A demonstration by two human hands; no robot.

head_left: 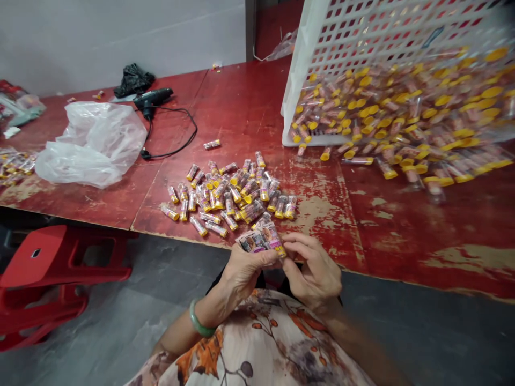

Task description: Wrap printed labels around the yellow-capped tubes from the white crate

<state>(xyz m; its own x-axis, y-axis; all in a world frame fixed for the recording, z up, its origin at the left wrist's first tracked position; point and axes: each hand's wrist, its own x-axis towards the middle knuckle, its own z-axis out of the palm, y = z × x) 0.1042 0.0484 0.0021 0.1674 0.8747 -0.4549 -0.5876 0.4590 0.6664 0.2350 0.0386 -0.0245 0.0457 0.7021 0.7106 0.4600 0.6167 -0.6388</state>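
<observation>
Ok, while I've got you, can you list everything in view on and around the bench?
white crate: one, white, perforated, tilted, at right of bench
crate tubes: many, clear with yellow caps, in and spilling from crate
loose tubes: dozens, yellow-capped, heaped mid-bench
far-left tubes: a small heap, yellow-capped, bench's left edge
plastic bag: one, clear, left of heap
glue gun: one, black, corded, far side
crumpled bag: one, black, behind gun
bench: one, worn red
stool: one, red, on floor at left
held tubes: a few, labelled, yellow-capped, between hands
bangle: one, green, left wrist
left hand: one, gripping held tubes
right hand: one, fingers on held tubes
</observation>
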